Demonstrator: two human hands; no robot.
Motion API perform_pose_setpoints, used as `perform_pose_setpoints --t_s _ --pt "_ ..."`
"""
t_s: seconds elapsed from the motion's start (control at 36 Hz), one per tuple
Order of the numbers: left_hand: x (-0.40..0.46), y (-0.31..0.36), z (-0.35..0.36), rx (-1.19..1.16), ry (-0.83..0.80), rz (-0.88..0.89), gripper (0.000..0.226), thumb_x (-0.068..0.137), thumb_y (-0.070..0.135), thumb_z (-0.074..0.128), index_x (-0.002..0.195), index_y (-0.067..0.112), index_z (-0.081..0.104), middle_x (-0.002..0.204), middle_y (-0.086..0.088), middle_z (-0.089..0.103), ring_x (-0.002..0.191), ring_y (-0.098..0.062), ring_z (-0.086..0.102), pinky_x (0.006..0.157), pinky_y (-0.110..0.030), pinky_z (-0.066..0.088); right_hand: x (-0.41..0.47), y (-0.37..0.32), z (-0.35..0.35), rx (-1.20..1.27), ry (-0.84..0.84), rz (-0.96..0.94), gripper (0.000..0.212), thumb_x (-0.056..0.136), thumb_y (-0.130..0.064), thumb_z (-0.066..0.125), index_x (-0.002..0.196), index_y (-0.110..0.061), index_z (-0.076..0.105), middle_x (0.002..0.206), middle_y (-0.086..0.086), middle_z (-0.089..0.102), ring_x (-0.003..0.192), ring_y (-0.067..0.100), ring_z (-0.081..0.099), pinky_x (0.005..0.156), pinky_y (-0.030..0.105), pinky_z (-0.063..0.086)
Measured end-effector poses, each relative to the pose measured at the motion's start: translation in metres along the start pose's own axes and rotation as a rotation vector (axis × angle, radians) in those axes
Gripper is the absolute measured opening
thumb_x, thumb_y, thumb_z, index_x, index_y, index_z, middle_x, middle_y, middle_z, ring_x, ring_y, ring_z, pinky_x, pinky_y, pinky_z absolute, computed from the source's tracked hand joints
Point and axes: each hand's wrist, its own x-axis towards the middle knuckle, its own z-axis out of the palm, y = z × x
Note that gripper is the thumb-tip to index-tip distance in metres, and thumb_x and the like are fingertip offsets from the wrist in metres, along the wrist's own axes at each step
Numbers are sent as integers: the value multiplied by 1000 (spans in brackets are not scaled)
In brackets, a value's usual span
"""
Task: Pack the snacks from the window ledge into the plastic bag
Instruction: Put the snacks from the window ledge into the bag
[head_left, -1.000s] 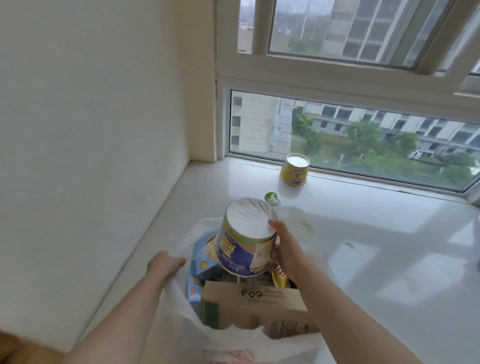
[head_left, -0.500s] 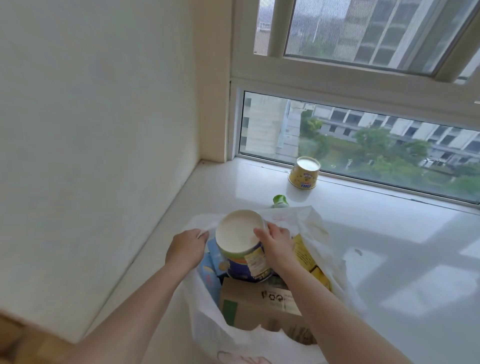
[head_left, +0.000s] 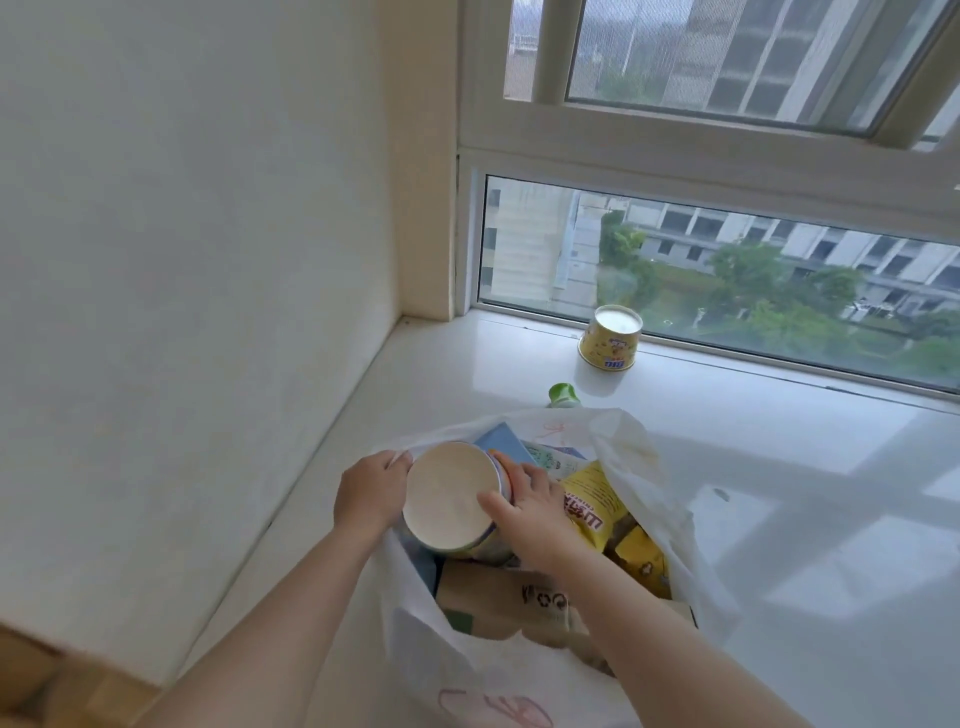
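White plastic bag (head_left: 644, 467) stands open on the white window ledge (head_left: 779, 467), close to the left wall. Right hand (head_left: 530, 512) is clamped on a round tub (head_left: 452, 496) with a pale flat face turned up toward the camera — thumb on the rim, fingers wrapped round the far side; the tub sits in the bag's mouth at its left side, tilted. Left hand (head_left: 369, 491) is closed on the bag's left edge, pinching the plastic just beside the tub. Inside the bag: a brown cardboard box (head_left: 498, 597) with a recycling mark along the near side, a yellow snack packet (head_left: 592, 504) with red lettering to the right of the tub, a second yellow packet (head_left: 641, 564) lower right, and a blue box (head_left: 506, 441) behind the tub. On the ledge, outside the bag: a small yellow cup (head_left: 612, 338) upside down against the window frame, and a green cap-like item (head_left: 562, 395) just beyond the bag's far rim — mostly hidden, kind not determinable. Both forearms enter from the bottom of the view.
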Motion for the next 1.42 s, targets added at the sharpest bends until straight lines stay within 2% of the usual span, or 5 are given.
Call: perform_pose_setpoints --t_s 0.22,0.33,0.94,1.14,1.42 --pt "-18 -38 10 -435 82 -459 52 82 64 51 100 17 63 123 -15 49 110 -34 50 98 -43 42 -14 17 18 261 90 -21 73 67 -58 51 136 -48 32 139 -7 21 133 19 23 110 37 28" --pt "-25 -51 3 -848 -263 -755 56 83 41 67 122 1 58 114 -21 60 80 -33 68 64 -38 56 -10 15 15 345 60 -20 79 57 -58 58 132 -45 36 138 -5 20 131 21 28 103 30 34" --pt "-27 93 -58 -767 -120 12 26 93 10 52 69 16 62 52 7 52 58 -11 42 57 -22 34 -15 15 -18 -313 386 -102 59 85 -67 39 134 -34 46 134 -4 42 124 18 36 101 35 37" --pt "-25 102 -45 -790 -75 -12 26 97 9 37 75 13 50 39 10 33 32 -3 30 37 -16 25 -15 69 -64 -520 513 478 59 87 -38 49 138 -13 33 142 7 30 131 28 28 106 39 29" --pt "-18 118 -40 -559 105 134 34 96 18 36 108 5 65 88 -34 56 78 -47 53 69 -48 47 -36 90 -131 -14 777 421 25 95 -11 34 91 2 55 99 25 61 87 35 52 69 32 35"
